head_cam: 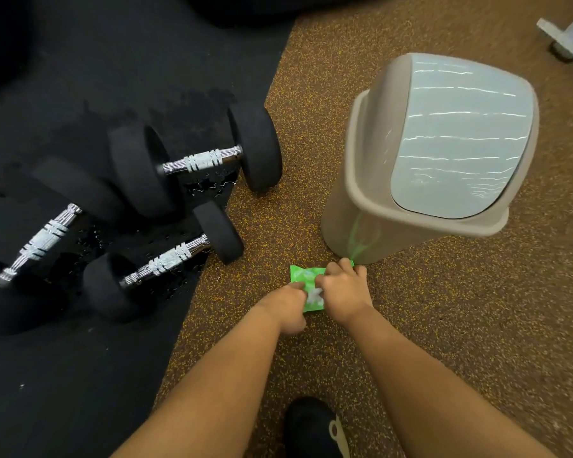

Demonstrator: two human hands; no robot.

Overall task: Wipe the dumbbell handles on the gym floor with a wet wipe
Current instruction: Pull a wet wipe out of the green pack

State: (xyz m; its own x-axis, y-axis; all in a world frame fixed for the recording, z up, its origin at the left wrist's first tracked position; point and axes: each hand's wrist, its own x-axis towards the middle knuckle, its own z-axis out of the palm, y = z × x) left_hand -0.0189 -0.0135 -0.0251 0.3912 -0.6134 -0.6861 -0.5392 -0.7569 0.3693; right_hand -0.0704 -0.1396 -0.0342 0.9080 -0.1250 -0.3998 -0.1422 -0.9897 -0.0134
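Note:
Three black dumbbells with knurled chrome handles lie at the left: a far one [201, 159], a near one [169, 260] and a left one [42, 242]. A green wet-wipe pack [299, 274] lies on the speckled brown floor just in front of the bin. Both hands are on it. My left hand [290, 309] presses down its near left side. My right hand [344, 289] covers its right side, fingers pinched at a white wipe [313, 296] poking up between the hands.
A beige bin with a grey swing lid [444, 153] stands right behind the pack. A black rubber mat [80, 375] covers the left; the dumbbells rest mostly on it. A black shoe [315, 428] is at the bottom. A white equipment foot [566, 38] sits far right.

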